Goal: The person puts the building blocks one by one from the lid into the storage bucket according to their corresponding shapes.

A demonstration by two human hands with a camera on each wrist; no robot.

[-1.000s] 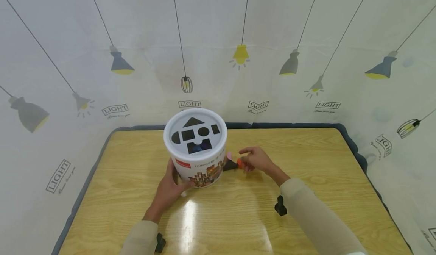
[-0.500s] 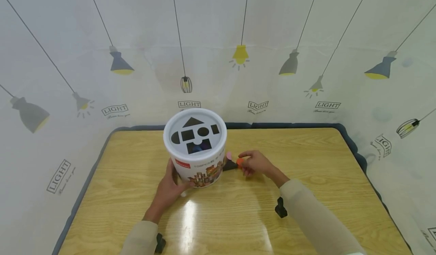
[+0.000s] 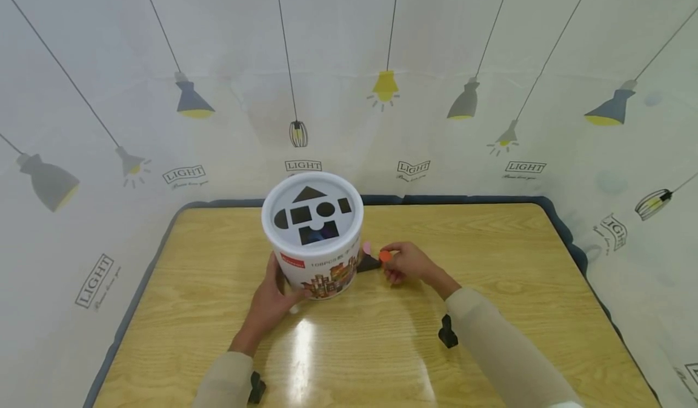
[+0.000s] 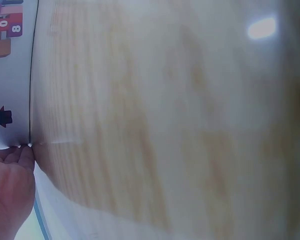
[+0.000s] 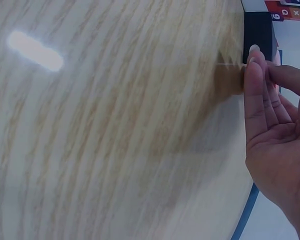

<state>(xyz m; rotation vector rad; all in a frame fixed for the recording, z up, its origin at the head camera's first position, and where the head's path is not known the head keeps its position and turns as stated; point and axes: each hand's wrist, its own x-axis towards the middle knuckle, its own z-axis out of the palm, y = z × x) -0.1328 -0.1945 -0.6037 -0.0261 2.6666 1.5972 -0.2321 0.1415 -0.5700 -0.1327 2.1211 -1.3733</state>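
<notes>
A white bucket with a printed wrapper stands upright on the table; its lid has several shaped holes. My left hand holds the bucket low on its left side, thumb across the front. To the right of the bucket, my right hand pinches a small orange round block between thumb and fingers. Beside that block is a black triangular block, with a pink block behind it, partly hidden. In the right wrist view the black block sits just beyond my fingertips, and the orange one is hidden.
The wooden table has a dark padded edge along its back and sides. Pale curtains printed with lamps hang around it. A black device is at the right wrist, another at the left.
My right hand has come down slightly, and its fingers have closed on the orange block, which now shows a little higher. The left hand and the bucket stay put.
</notes>
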